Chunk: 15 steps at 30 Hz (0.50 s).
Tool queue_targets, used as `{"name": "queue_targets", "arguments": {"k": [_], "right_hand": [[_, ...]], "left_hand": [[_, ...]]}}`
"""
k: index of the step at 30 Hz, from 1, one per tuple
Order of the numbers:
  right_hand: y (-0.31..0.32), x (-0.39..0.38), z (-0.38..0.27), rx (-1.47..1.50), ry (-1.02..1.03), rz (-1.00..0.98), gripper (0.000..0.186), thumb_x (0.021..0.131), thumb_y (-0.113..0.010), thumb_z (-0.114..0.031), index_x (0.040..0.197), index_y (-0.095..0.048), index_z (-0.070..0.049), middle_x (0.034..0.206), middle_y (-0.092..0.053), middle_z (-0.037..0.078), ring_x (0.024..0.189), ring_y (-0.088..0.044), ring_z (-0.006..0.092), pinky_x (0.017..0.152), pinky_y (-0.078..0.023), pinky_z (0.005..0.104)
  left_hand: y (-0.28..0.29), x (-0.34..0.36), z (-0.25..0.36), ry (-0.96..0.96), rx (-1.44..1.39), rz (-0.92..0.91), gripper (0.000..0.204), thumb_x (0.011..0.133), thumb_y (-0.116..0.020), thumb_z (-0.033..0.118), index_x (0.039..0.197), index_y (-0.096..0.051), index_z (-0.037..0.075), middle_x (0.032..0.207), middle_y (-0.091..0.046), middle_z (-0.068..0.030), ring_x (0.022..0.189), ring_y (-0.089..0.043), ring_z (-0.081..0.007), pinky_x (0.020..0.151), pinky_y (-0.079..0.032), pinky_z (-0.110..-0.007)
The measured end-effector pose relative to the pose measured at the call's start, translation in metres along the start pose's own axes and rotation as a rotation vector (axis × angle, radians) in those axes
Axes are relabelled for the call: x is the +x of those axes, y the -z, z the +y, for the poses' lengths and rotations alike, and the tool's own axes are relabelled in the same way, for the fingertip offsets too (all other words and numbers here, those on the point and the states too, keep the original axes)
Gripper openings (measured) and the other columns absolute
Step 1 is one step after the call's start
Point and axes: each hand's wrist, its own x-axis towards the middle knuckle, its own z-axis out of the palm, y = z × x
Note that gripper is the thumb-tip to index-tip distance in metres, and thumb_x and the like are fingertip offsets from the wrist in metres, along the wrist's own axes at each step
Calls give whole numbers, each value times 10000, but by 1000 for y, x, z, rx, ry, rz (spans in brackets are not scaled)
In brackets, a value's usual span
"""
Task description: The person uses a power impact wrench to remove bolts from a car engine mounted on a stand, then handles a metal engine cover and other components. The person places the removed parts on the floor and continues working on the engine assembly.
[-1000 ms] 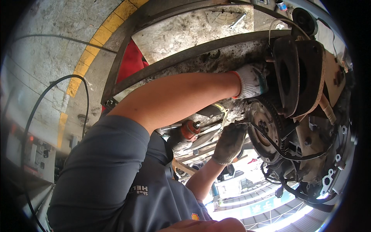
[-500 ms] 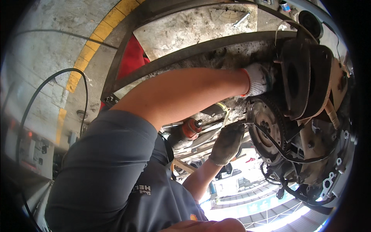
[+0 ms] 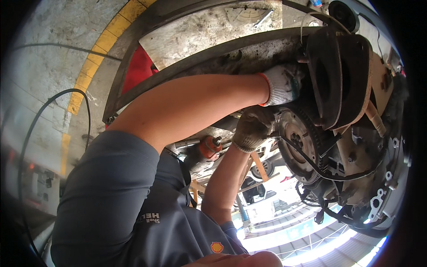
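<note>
My left hand (image 3: 282,84), in a white knit glove with an orange cuff, reaches in beside a heavy dark metal bracket (image 3: 324,80). Its fingertips fade into shadow, and whatever they touch is hidden. Just below it is my right hand (image 3: 252,129), in a dirty grey-brown glove. Its fingers are curled closed near the left rim of a toothed flywheel (image 3: 296,138); I cannot make out what, if anything, they hold. A black cable (image 3: 313,167) runs across the flywheel's face from close to that hand.
An orange-and-black power tool (image 3: 209,147) lies below my left forearm. A steel frame rail (image 3: 200,55) runs behind that arm. On a stained board (image 3: 204,33) rests a wrench (image 3: 263,18). A black hose (image 3: 55,95) loops over the floor at left, by a yellow line (image 3: 91,64).
My right hand has moved up beside the flywheel's upper left rim, closer to my left hand. The left hand stays by the bracket. The whole view has shifted slightly.
</note>
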Motion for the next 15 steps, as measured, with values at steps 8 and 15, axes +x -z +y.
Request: {"name": "queue_targets", "arguments": {"k": [8,15], "right_hand": [[30,9,-2,208,62,-94,311,1026,-446,-160,1132,-538,117,950,-684,158,729,-709,178,790,-633,294],[21,26,2,102,98,-57,348,1035,-454,-179,1174,-518,133,1034,-670,182,703,-705,173,753,-634,253]], "left_hand": [[-32,-14,6,-185,730,3,258,815,-601,82,990,-732,-55,924,-749,-150,873,-691,-269,855,-573,-366],[-10,1,-5,-1,48,-111,275,815,-601,86,998,-743,-63,959,-755,-170,926,-701,-283,894,-561,-371]]}}
